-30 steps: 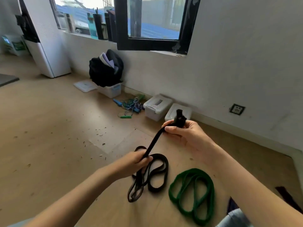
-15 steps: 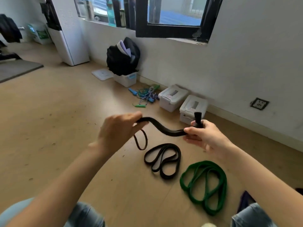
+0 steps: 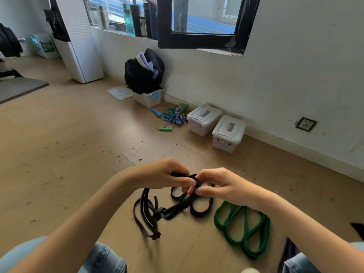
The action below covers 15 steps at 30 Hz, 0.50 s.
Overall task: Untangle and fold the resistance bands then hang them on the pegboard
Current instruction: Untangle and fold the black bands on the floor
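Note:
Both hands meet above the wooden floor on one black resistance band (image 3: 151, 213). My left hand (image 3: 163, 173) grips its upper folded part. My right hand (image 3: 214, 184) pinches the same fold from the right. The rest of this band hangs down to the left in blurred loops with a knot-like bunch in the middle. A second black band (image 3: 202, 209) lies looped on the floor under my hands, partly hidden by them. A green band (image 3: 242, 229) lies in loops on the floor to the right. No pegboard is in view.
Two white lidded boxes (image 3: 216, 127) stand by the wall ahead, with tangled skipping ropes (image 3: 171, 117) beside them. A black backpack (image 3: 143, 71) sits on a white bin. A white cabinet (image 3: 78, 40) stands at the back left. My jeans-clad knees (image 3: 106, 259) fill the bottom edge.
My hands have come together, doubling the black band that was stretched between them. Its free end now dangles lower left. The view has shifted left and down.

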Tool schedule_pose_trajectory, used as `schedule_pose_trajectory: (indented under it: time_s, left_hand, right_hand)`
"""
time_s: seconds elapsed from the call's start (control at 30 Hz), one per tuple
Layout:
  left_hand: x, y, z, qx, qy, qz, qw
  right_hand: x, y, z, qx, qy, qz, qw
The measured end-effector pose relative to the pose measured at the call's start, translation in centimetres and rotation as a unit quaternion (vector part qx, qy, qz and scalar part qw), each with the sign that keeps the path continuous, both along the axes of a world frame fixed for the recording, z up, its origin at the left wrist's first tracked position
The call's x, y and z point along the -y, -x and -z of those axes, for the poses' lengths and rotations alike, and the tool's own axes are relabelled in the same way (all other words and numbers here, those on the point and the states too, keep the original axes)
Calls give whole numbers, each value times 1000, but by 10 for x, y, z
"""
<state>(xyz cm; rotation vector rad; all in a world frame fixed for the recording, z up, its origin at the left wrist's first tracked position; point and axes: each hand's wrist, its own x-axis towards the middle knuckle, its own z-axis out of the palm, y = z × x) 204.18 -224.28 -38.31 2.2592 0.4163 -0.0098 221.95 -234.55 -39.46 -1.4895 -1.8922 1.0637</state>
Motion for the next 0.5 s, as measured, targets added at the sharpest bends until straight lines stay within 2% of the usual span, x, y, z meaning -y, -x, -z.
schedule_pose_trajectory:
  time_s: [0.1, 0.17, 0.27, 0.33, 0.4, 0.43, 0.5]
  left_hand:
    - [1, 3, 3, 47, 102, -11, 994]
    - [3, 3, 12, 63, 134, -14, 989]
    - [9, -7, 33, -14, 79, -32, 996]
    - [10, -13, 37, -10, 75, -63, 995]
    - [8, -12, 21, 75, 138, -107, 982]
    - [6, -9, 10, 137, 187, -135, 963]
    - [2, 1, -12, 250, 195, -146, 937]
  right_hand:
    - [3, -3, -12, -100, 6, 21, 995]
    - [6, -7, -16, -147, -3, 26, 989]
    - [10, -14, -26, -194, -65, 81, 975]
    - [11, -22, -35, -219, -97, 122, 963]
    - [13, -33, -42, -219, -112, 144, 959]
    - [15, -40, -44, -203, -111, 143, 962]
    - [20, -50, -46, -160, -66, 120, 978]
